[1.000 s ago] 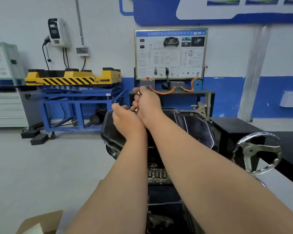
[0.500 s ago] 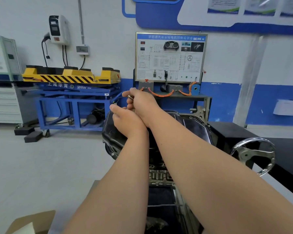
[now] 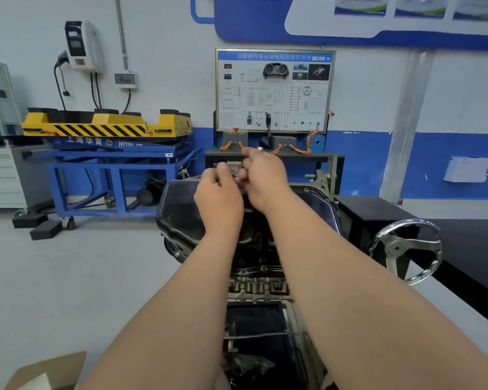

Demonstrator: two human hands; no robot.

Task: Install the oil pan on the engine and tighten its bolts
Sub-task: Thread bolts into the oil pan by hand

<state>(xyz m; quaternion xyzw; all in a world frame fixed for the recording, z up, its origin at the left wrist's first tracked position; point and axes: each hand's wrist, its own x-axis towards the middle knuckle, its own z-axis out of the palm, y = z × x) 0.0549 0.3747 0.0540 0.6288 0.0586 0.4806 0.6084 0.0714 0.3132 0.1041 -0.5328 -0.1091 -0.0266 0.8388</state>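
Observation:
The black oil pan (image 3: 181,218) lies on the upturned engine (image 3: 258,288) in front of me. Both my hands hover above the pan's far half, close together and blurred. My right hand (image 3: 265,178) pinches a small silver bolt (image 3: 260,149), whose end sticks up past the fingertips. My left hand (image 3: 219,198) sits just left of it with fingers curled toward the right hand; what lies inside them is hidden. The engine's open underside (image 3: 254,333) shows below, between my forearms.
A chrome handwheel (image 3: 406,249) of the engine stand juts out at the right, beside a black bench (image 3: 462,249). A blue and yellow lift cart (image 3: 110,153) stands at the back left. A training panel (image 3: 273,88) stands behind the engine. A cardboard box (image 3: 45,372) sits at the bottom left.
Both hands have shifted right and slightly apart over the pan. The bolt now shows above the right fingertips. The camera has tilted a little downward.

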